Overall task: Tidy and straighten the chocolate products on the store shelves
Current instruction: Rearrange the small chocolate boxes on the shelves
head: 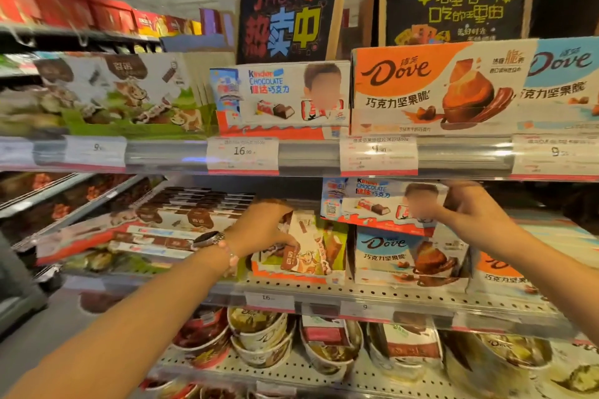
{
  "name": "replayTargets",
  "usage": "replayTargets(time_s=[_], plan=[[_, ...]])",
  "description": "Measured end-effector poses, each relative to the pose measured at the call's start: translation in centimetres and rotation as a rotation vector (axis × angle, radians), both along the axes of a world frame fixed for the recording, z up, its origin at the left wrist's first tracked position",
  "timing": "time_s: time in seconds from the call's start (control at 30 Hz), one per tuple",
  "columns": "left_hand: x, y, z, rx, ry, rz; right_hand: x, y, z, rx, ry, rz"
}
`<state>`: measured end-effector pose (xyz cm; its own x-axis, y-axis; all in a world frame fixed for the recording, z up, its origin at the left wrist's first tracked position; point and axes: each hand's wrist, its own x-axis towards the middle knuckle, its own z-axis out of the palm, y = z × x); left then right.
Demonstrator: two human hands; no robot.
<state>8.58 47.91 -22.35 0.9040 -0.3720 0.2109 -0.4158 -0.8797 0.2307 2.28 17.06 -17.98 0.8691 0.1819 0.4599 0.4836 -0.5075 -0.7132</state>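
Observation:
On the middle shelf, my right hand (453, 207) grips the right end of a Kinder chocolate box (369, 204), held tilted above a blue Dove box (402, 256). My left hand (265, 227), with a watch on the wrist, holds a white and brown cow-print chocolate box (301, 246) that stands tilted in an orange display tray (291, 275). To the right stands an orange Dove box (499, 272).
The top shelf carries cow-print boxes (123, 91), a Kinder box (282, 97) and large Dove boxes (431, 87). Price tags line the shelf rail (311, 155). Flat chocolate boxes (181, 220) lie at the left of the middle shelf. Tubs (259, 337) fill the lower shelf.

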Motion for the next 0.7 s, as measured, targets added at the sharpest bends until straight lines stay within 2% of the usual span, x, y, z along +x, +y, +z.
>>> replayTargets(time_s=[0.2, 0.3, 0.37, 0.43, 0.53, 0.6, 0.7], plan=[[-0.6, 1.1, -0.5, -0.155, -0.013, -0.083, 0.6, 1.3, 0.2, 0.046, 0.012, -0.098], [-1.7, 1.8, -0.6, -0.224, 0.06, -0.141, 0.8, 1.8, 0.4, 0.052, 0.038, -0.145], [-2.2, 1.8, -0.9, -0.157, 0.039, -0.164, 1.0, 2.4, 0.5, 0.048, 0.051, -0.13], [-2.2, 1.1, -0.8, 0.015, -0.043, -0.135, 1.4, 3.1, 0.3, 0.041, 0.08, -0.129], [-1.7, -0.5, 0.0, 0.217, 0.015, -0.081, 2.0, 3.7, -0.1, 0.028, 0.125, -0.178], [-1.4, -1.3, 0.2, 0.246, 0.042, -0.081, 2.2, 3.8, -0.2, 0.013, 0.145, -0.217], [-1.3, -1.7, 0.3, 0.256, -0.036, -0.082, 2.1, 3.3, 0.2, 0.018, 0.111, -0.242]])
